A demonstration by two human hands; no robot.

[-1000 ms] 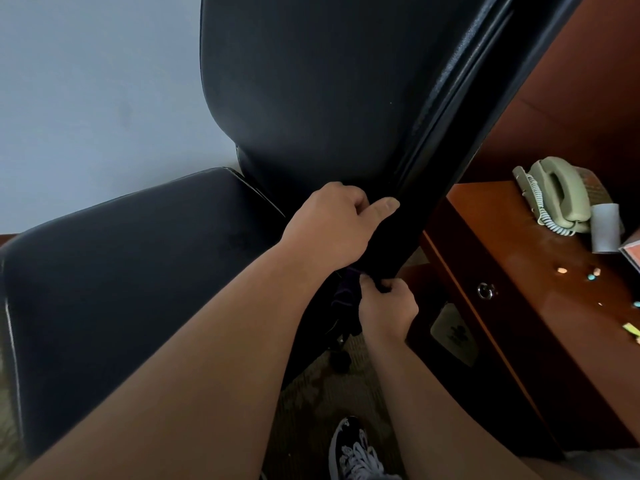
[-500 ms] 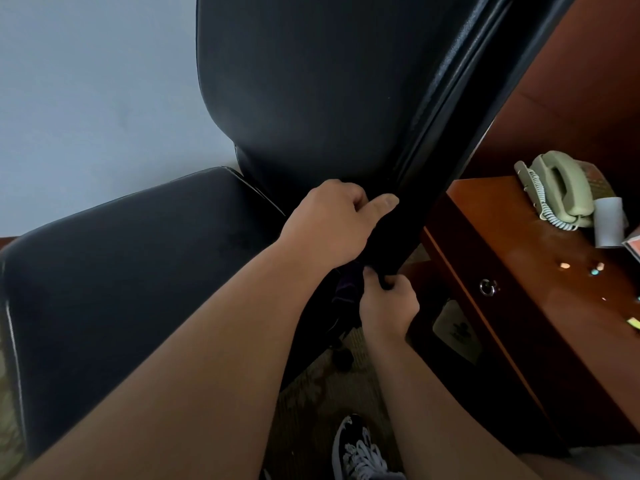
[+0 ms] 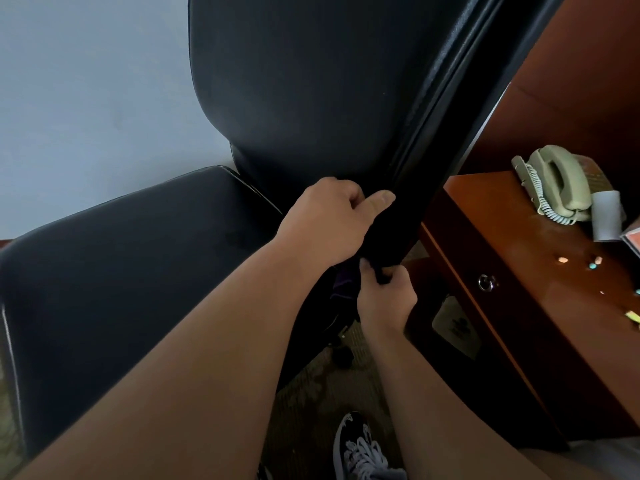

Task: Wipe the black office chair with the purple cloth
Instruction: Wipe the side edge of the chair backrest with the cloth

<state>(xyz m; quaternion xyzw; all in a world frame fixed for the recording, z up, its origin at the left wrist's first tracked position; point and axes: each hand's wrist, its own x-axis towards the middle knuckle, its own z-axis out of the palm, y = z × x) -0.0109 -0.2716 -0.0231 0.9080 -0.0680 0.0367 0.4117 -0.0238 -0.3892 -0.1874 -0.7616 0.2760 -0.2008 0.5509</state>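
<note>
Bare forearms, no sleeves; a black-and-white laced sneaker [image 3: 360, 448], seemingly patterned.

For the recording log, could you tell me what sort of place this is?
Probably a hotel room or small office: a black office chair beside a wooden desk holding a corded telephone, over patterned carpet.

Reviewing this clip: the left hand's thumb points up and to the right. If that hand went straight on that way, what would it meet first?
Almost at once, the black office chair: the left hand already grips the backrest's side edge, thumb lying on it. The wooden desk and phone lie beyond that edge, though depth is hard to judge.
</note>
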